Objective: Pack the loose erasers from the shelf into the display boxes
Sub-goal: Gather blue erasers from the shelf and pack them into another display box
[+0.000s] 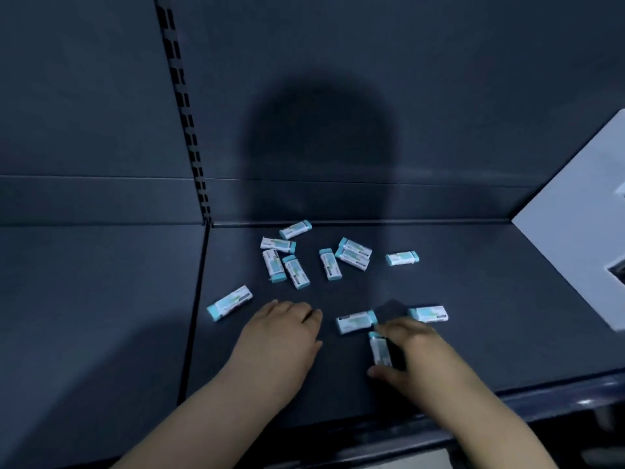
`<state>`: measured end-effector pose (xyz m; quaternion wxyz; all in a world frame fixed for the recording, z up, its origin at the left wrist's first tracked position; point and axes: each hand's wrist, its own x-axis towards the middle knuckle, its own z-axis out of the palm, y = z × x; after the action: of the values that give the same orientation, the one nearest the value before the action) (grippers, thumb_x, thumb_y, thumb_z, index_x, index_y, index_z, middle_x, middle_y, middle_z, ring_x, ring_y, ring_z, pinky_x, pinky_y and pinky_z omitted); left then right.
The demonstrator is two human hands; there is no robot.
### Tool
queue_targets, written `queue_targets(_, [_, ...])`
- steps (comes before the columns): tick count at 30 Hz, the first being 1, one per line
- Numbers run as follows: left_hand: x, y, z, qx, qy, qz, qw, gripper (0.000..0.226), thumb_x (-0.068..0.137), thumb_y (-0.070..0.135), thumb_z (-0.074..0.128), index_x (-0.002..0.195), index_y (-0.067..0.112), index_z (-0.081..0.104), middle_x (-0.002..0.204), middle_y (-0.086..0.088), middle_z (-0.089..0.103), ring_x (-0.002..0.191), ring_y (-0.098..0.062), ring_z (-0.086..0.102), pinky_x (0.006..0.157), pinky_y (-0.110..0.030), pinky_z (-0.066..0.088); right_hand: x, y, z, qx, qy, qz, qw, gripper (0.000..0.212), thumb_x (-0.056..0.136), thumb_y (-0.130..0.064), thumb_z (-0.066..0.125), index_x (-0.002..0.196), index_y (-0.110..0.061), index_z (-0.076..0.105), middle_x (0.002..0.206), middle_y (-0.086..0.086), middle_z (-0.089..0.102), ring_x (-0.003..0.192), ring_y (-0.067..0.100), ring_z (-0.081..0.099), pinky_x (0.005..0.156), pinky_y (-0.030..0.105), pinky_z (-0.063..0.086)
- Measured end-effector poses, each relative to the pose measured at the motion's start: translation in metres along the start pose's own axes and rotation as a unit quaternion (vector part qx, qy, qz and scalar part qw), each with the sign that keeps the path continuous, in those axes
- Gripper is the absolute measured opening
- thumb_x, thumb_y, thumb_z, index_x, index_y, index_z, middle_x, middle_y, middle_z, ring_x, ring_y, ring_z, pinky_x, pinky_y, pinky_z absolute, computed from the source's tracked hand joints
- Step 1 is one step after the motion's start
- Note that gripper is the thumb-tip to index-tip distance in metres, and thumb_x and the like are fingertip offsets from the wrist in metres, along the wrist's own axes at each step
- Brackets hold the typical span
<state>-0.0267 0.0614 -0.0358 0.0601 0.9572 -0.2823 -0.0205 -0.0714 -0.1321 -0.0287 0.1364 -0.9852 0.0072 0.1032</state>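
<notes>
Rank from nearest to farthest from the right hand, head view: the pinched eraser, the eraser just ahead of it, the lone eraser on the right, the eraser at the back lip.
1. Pinched eraser, held in the right hand.
2. Eraser just ahead, at the fingertips, slightly left.
3. Lone eraser, mid-shelf, right.
4. Back-lip eraser, rear, left.

Matt dark metal shelf; glossy paper-sleeved erasers.

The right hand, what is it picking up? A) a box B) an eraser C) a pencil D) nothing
B: the right hand pinches a white-and-blue eraser between its thumb and fingertips.
</notes>
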Motion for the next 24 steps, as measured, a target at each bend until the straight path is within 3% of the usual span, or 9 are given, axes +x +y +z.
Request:
queue_targets(2, [0.011,0.013,0.003,-0.011,0.001,-0.008,1.0,0.051,0.095,0.037,0.044,0.143,0.021,0.034,0.14,0.002,0.042,0.127,-0.02,0.04,0.11,-0.032,0.024,0.009,0.011,-0.003,0.001,0.005,-0.031,0.999,0.066,0.078,-0.051,0.064,0.136,-0.029,0.042,0.133,-0.011,0.043,0.125,0.009,0.038,0.103,0.019,0.031])
queue_targets(4, [0.023,0.028,0.005,-0.024,0.019,-0.003,1.0,0.051,0.075,0.039,0.073,0.121,0.021,0.062,0.11,0.002,0.064,0.099,-0.019,0.061,0.088,-0.031,0.048,0.016,0.021,-0.005,-0.001,0.012,-0.065,0.998,0.067,0.079,-0.052,0.061,0.138,-0.026,0.039,0.132,-0.009,0.042,0.124,0.01,0.039,0.104,0.02,0.031])
queue_targets(5, [0.028,0.036,0.003,-0.04,0.032,-0.012,0.999,0.05,0.067,0.038,0.079,0.113,0.022,0.067,0.101,0.005,0.066,0.09,-0.017,0.063,0.079,-0.029,0.051,0.018,0.025,-0.006,-0.004,0.015,-0.087,0.996,0.068,0.08,-0.052,0.06,0.138,-0.025,0.039,0.131,-0.008,0.042,0.123,0.012,0.04,0.104,0.021,0.032])
queue_targets(9, [0.04,0.054,0.011,-0.056,0.011,-0.082,0.995,0.04,0.095,0.03,0.044,0.135,0.025,0.043,0.129,0.004,0.044,0.121,-0.019,0.039,0.099,-0.027,0.033,0.026,0.042,-0.014,-0.017,-0.018,-0.168,0.986,0.075,0.079,-0.055,0.06,0.142,-0.027,0.032,0.134,-0.009,0.036,0.125,0.012,0.035,0.103,0.022,0.03])
queue_targets(13, [0.043,0.063,0.025,-0.055,0.019,-0.162,0.985,0.042,0.096,0.023,0.042,0.137,0.027,0.039,0.125,0.001,0.042,0.118,-0.022,0.039,0.099,-0.029,0.035,0.036,0.056,-0.019,-0.013,-0.031,-0.215,0.976,0.073,0.081,-0.049,0.061,0.142,-0.029,0.028,0.137,-0.012,0.029,0.127,0.009,0.028,0.106,0.021,0.025])
queue_targets(18, [0.043,0.074,0.024,-0.06,0.043,-0.201,0.977,0.051,0.097,0.023,0.04,0.145,0.029,0.025,0.131,0.0,0.047,0.119,-0.022,0.044,0.098,-0.026,0.036,0.052,0.065,-0.016,0.012,-0.015,-0.232,0.973,0.072,0.08,-0.05,0.061,0.141,-0.027,0.032,0.139,-0.011,0.033,0.128,0.01,0.03,0.107,0.023,0.027])
queue_targets(21, [0.034,0.076,0.02,-0.11,0.047,-0.237,0.964,0.048,0.093,0.019,0.042,0.139,0.033,0.034,0.127,0.001,0.053,0.113,-0.022,0.053,0.092,-0.03,0.044,0.056,0.068,-0.015,0.045,-0.014,-0.223,0.974,0.07,0.074,-0.051,0.066,0.136,-0.031,0.039,0.133,-0.014,0.039,0.124,0.007,0.034,0.106,0.024,0.03])
queue_targets(24, [0.027,0.072,0.022,-0.119,0.03,-0.243,0.962,0.032,0.088,0.015,0.045,0.115,0.03,0.054,0.11,0.003,0.054,0.098,-0.021,0.058,0.081,-0.032,0.049,0.058,0.069,-0.016,0.062,-0.02,-0.219,0.974,0.068,0.072,-0.05,0.068,0.132,-0.032,0.042,0.128,-0.016,0.041,0.12,0.006,0.036,0.103,0.022,0.03])
